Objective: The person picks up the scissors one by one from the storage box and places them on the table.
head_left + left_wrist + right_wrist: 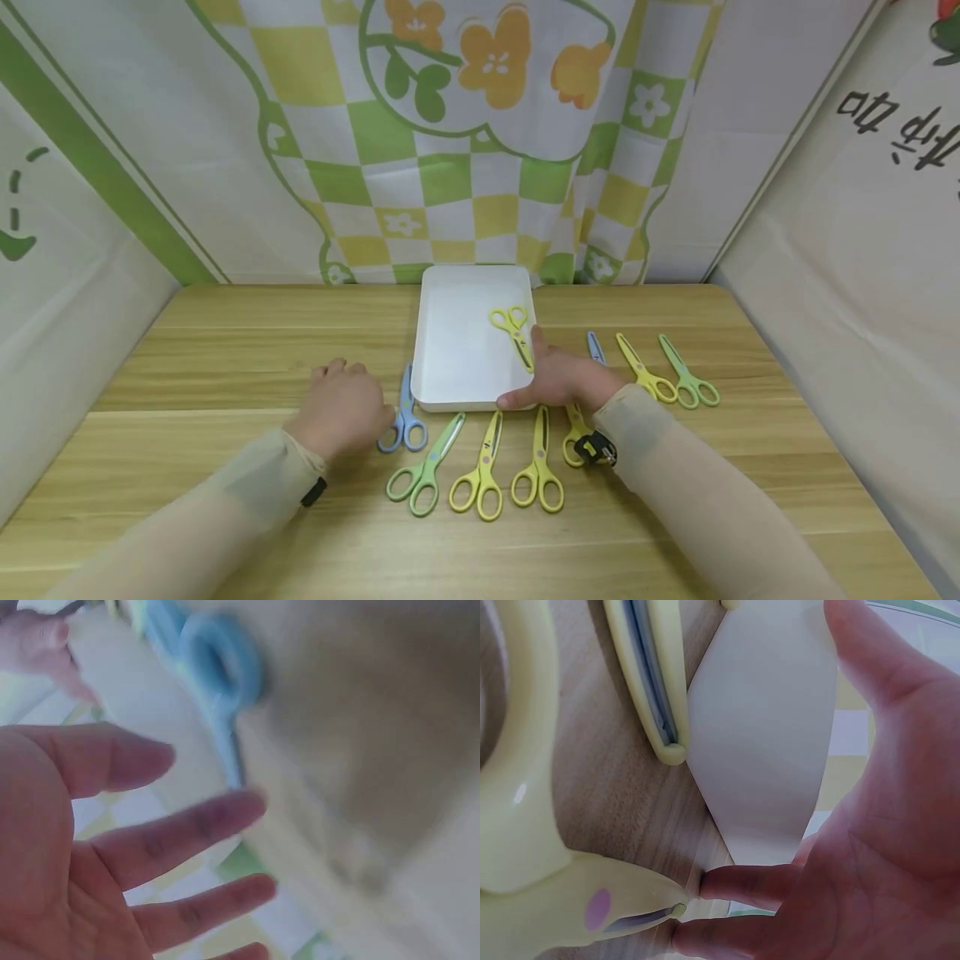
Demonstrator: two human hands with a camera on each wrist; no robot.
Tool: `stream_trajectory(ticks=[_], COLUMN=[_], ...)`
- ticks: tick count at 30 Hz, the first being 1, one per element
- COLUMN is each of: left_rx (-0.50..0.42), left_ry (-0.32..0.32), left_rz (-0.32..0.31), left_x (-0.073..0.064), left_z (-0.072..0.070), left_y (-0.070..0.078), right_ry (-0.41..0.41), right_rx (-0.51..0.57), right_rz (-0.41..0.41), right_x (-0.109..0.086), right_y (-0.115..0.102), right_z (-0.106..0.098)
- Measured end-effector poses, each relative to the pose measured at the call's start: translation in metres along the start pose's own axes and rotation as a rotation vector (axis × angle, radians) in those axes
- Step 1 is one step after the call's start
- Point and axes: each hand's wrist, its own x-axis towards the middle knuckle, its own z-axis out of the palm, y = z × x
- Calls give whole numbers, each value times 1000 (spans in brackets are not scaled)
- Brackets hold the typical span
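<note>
A white tray (459,342) stands at the back middle of the table, with small yellow scissors (512,333) inside near its right wall. My right hand (551,379) spans the tray's near right corner, thumb along the front wall and fingers by the right side. In the right wrist view those fingers look fairly straight. To the tray's left, my left hand (341,410) hovers beside blue scissors (406,417). The left wrist view shows its fingers (187,832) spread and relaxed, holding nothing. Green scissors (426,475) and two yellow scissors (486,467) (537,471) lie before the tray.
Right of the tray lie blue scissors (595,346), yellow scissors (645,373) and green scissors (688,379). Another yellow pair (575,429) is partly hidden under my right wrist. A checked curtain (480,183) hangs behind the table (247,358), with pale cloth walls at both sides.
</note>
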Motion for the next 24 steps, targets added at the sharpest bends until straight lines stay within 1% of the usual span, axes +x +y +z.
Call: stream_trajectory(ticks=[1, 2, 4, 5, 6, 8, 9, 10, 13, 15, 18, 21, 24], left_rx=[-1, -1, -8, -22, -33, -38, -35, -27, 46, 79, 117, 143, 171], left_ry=[16, 28, 25, 9, -20, -90, -116, -135, -171, -201, -253, -295, -318], left_rz=[10, 37, 144, 209, 272, 377, 416, 437, 452, 444, 425, 412, 399], left_x=[3, 7, 17, 23, 30, 43, 51, 58, 81, 95, 113, 124, 131], left_z=[-3, -6, -13, -16, -19, -24, -25, -26, -30, -31, -31, -29, -26], left_y=[0, 0, 1, 2, 3, 9, 12, 16, 31, 40, 53, 64, 73], right_ry=[2, 2, 4, 5, 6, 7, 7, 7, 5, 4, 5, 3, -3], right_rx=[4, 8, 22, 28, 33, 42, 49, 53, 54, 47, 35, 32, 16], right_rz=[-1, 0, 0, -2, -4, -10, -13, -16, -16, -15, -18, -17, -10], right_x=[0, 0, 0, 0, 0, 0, 0, 0, 1, 2, 3, 3, 2], right_y=[0, 1, 2, 2, 2, 3, 3, 3, 4, 4, 4, 4, 2], right_z=[0, 0, 0, 1, 1, 1, 1, 1, 1, 0, 0, -1, -1])
